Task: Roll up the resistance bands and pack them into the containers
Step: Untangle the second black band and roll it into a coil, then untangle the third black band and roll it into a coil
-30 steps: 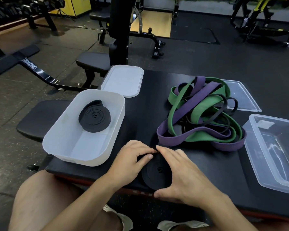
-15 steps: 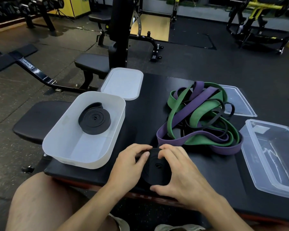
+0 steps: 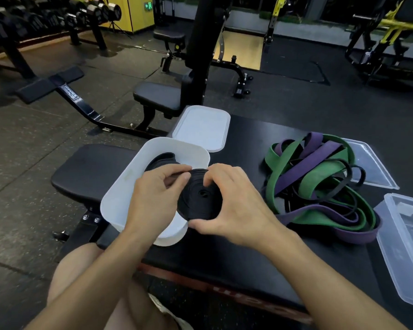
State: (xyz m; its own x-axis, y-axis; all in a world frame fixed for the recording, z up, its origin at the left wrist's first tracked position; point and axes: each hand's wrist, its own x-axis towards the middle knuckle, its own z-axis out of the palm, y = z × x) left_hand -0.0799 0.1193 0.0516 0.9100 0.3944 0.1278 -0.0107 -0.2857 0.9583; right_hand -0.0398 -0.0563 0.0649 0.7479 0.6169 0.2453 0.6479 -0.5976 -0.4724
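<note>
- Two hands grip one rolled black band (image 3: 200,198) between them: the left hand (image 3: 156,198) pinches its left edge, the right hand (image 3: 234,208) curls round its right side.
- It hangs over the white container (image 3: 119,194), at the near right corner.
- Beyond the left hand, another black roll (image 3: 161,160) lies inside.
- Right of the right hand, green and purple bands (image 3: 320,184) lie tangled.

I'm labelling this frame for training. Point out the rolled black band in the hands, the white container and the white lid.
rolled black band (image 3: 198,206), head view, coiled face below its centre.
white container (image 3: 119,198), head view, left wall.
white lid (image 3: 202,128), head view, flat middle.
</note>
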